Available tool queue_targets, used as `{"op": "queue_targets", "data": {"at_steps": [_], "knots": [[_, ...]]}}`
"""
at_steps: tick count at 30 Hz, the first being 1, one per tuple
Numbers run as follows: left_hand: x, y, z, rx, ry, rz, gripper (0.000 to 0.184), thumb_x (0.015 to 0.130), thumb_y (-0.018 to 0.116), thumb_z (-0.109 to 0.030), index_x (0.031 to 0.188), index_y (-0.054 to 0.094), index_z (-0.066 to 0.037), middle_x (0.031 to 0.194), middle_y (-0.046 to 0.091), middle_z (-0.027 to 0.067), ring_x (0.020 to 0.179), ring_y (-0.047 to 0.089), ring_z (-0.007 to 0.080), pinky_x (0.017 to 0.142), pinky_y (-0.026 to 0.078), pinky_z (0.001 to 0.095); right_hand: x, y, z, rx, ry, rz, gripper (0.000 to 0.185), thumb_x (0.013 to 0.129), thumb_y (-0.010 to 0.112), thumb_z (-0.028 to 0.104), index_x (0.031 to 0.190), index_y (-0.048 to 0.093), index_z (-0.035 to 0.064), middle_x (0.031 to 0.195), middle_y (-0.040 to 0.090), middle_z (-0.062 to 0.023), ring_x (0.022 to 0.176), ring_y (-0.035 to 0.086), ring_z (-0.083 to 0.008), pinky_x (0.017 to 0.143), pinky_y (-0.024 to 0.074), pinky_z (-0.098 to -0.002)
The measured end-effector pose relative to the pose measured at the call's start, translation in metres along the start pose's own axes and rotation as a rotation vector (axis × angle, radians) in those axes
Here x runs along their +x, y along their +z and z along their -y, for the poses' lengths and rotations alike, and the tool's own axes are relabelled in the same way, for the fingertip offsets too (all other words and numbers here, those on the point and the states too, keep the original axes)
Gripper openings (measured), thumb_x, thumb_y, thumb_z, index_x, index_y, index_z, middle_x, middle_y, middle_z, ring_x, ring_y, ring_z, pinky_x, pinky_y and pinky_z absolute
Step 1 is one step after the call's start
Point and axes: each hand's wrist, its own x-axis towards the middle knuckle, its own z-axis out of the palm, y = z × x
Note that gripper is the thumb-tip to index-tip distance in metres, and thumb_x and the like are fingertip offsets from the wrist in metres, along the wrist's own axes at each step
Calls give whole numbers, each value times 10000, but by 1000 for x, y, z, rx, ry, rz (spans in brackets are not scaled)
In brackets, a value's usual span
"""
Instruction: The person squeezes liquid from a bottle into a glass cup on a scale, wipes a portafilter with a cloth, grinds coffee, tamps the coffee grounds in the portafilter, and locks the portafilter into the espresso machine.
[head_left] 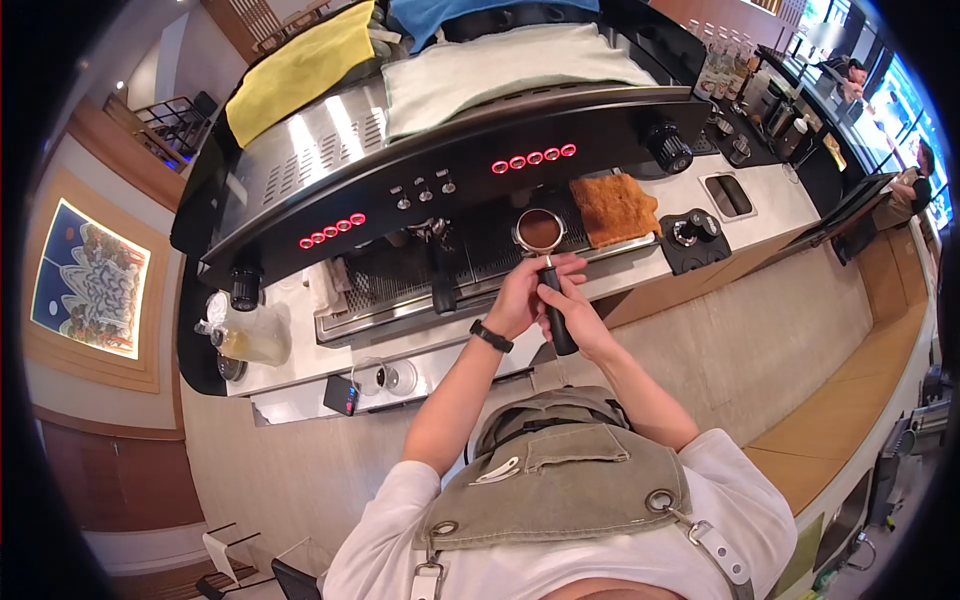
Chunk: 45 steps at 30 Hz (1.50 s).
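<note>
A portafilter (557,312) with a black handle is in front of the espresso machine (440,200), its round metal basket filled with brown ground coffee (540,230). My right hand (583,318) is closed around the handle. Beside the neck is my left hand (518,298), with a dark band at the wrist; its fingers are stretched out across the neck, close to or touching it. A second portafilter (442,275) sits in the machine to the left. Below the basket, the drip tray grate (480,255) runs along the machine's front.
A brown cloth (612,210) lies on the tray's right end, next to a black tamping stand (694,240). Bottles (245,343) stand at the left, with a small black scale (341,395) and glass cup (398,377) nearer me. Other people (905,190) are at far right.
</note>
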Motion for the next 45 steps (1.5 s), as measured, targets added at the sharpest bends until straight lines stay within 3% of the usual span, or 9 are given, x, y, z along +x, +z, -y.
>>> {"op": "queue_targets", "data": {"at_steps": [1,4,8,11,18,25,45], "knots": [[-7,-4,-4,-34,33,-30,568,1083,369,-416,1382,559,29,1397,635,197,1194,656,282,956,569,388,8,2,0,110,-43,134,203,1059,592,250,1140,512,82,858,569,-26,589,586,-126,488,492,-278],[-37,-33,4,-22,111,-188,591,1097,388,-448,1420,525,28,1390,630,194,1202,654,291,993,555,403,17,21,9,151,-72,124,161,1049,588,188,1124,506,72,849,579,-21,561,577,-112,477,483,-273],[-90,-16,14,98,357,-436,534,1105,455,-423,1383,544,24,1353,642,193,1173,676,291,994,555,410,49,31,-6,96,-204,66,209,1020,604,137,1179,498,53,762,569,-32,539,583,-137,483,490,-296],[-125,-16,19,121,384,-520,418,1100,505,-318,1328,570,27,1323,659,203,1160,686,300,1006,545,422,64,51,-6,118,-245,-3,187,1033,581,143,1145,464,51,745,558,-48,539,582,-147,479,496,-310],[-168,-26,32,125,355,-630,305,1081,553,-255,1222,608,10,1202,698,183,1108,701,300,975,554,411,83,83,0,182,-390,-57,164,1025,575,144,1080,438,70,748,512,-47,530,570,-153,480,509,-325],[-180,-36,28,126,389,-647,251,1073,573,-220,1180,623,2,1146,706,156,1070,706,282,961,554,405,86,100,12,178,-417,-82,189,1051,525,165,1063,381,43,775,506,-67,553,601,-159,505,528,-331],[-169,-54,-6,216,558,-626,223,1088,554,-182,1160,629,15,1118,715,148,1041,708,247,966,557,360,83,129,29,301,-447,-166,214,1033,567,166,1054,390,46,815,517,-73,572,602,-171,503,538,-334]]}}
